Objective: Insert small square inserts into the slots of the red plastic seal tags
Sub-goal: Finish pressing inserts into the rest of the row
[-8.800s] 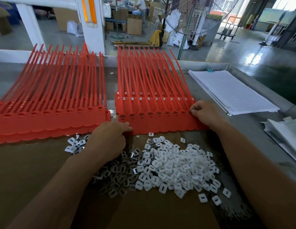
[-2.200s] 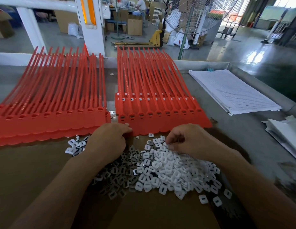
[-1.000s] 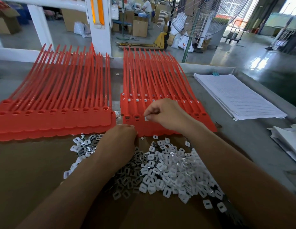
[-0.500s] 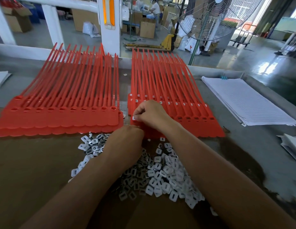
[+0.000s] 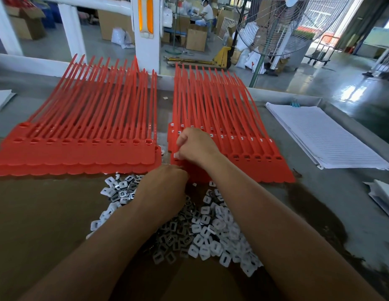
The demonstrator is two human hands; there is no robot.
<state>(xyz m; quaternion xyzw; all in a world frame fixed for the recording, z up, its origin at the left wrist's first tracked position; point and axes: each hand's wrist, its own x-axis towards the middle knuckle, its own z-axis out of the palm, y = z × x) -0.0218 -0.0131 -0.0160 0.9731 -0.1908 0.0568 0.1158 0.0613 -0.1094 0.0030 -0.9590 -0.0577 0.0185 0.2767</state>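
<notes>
Two stacks of red seal tags lie side by side, the left stack (image 5: pixel 84 148) and the right stack (image 5: pixel 250 157), their long tails pointing away from me. A heap of small white square inserts (image 5: pixel 213 231) lies on brown cardboard in front of them. My right hand (image 5: pixel 195 146) sits over the left end of the right stack, fingers curled, pinching a white insert at a tag's slot. My left hand (image 5: pixel 165 192) rests knuckles-up on the heap, its fingertips at the near edge of the right stack; what it holds is hidden.
A stack of lined white paper sheets (image 5: pixel 324 135) lies to the right, more white sheets (image 5: pixel 384 198) at the far right edge and at the far left (image 5: pixel 2 98). Behind the table stand a white post (image 5: pixel 147 33) and a large fan (image 5: pixel 282 22).
My right hand left the right end of the stack, picked from the insert heap, then moved to the stack's left end. The left hand stayed put. The view shifted left.
</notes>
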